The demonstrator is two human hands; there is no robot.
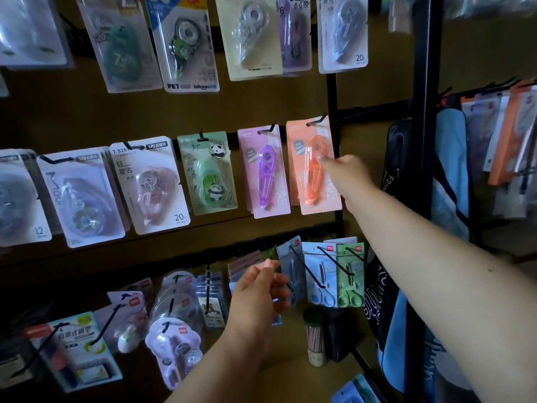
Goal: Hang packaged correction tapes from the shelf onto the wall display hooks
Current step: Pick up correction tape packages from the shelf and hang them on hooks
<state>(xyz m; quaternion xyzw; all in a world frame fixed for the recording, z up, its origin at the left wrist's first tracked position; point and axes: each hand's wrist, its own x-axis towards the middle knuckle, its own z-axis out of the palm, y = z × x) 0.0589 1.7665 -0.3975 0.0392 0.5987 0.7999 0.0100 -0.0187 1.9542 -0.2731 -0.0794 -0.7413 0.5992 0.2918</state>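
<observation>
right hand (345, 170) touches orange correction tape pack (315, 167) — hooked.

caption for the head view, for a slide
Right hand touches an orange tape pack hanging on its hook; left hand waits below.

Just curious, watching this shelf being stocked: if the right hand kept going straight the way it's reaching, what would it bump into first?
The right hand would meet the orange correction tape pack on its hook; its fingertips already seem to touch the blister, though depth is unclear.
</observation>
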